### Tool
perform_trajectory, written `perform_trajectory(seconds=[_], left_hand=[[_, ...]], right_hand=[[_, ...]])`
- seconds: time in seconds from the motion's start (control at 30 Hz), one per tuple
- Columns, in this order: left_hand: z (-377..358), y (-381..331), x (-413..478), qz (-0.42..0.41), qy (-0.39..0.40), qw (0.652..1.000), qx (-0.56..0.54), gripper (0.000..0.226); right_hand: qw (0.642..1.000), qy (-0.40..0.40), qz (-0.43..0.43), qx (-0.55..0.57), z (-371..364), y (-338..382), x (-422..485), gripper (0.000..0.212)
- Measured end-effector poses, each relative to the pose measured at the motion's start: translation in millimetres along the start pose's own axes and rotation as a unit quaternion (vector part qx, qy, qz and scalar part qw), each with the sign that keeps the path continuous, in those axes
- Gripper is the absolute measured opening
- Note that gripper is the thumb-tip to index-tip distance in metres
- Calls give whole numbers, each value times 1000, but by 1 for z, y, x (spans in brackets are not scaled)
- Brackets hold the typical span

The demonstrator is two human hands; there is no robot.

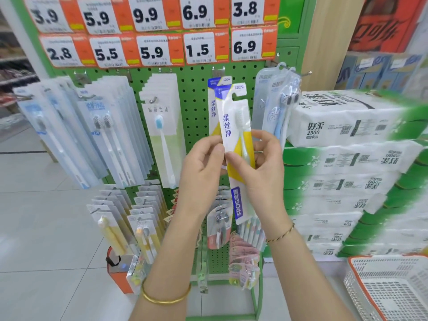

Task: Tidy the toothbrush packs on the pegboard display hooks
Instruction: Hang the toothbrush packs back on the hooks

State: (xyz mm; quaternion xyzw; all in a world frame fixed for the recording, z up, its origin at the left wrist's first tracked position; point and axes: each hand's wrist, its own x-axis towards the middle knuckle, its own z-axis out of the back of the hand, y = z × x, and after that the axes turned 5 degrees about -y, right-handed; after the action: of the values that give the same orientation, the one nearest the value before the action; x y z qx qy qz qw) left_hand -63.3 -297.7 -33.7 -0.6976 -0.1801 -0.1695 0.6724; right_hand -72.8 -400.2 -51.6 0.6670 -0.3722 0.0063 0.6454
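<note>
Left hand (203, 163) and right hand (262, 163), raised together, pinch one toothbrush pack (232, 126).

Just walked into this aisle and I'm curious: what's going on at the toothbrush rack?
A person stands at the green pegboard, holding one white-and-yellow toothbrush pack upright in front of it with both hands. The left hand pinches the pack's left edge; the right hand grips its right side. Its hang tab appears unhooked. A matching pack hangs just behind, and other packs hang to either side.
</note>
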Motion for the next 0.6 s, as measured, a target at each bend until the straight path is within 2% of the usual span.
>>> perform_trajectory(seconds=[0.1,0.27,0.6], left_hand=[[-1,-6,11,-18,-20,1000,17,15],[0,-6,23,-1,-27,999,42,17],[-1,16,50,31,-29,996,84,14]], right_hand=[[1000,-6,27,-13,-8,5,8,47],[998,-4,41,-51,-15,2,13,47],[995,-11,46,-92,-26,-21,32,31]])
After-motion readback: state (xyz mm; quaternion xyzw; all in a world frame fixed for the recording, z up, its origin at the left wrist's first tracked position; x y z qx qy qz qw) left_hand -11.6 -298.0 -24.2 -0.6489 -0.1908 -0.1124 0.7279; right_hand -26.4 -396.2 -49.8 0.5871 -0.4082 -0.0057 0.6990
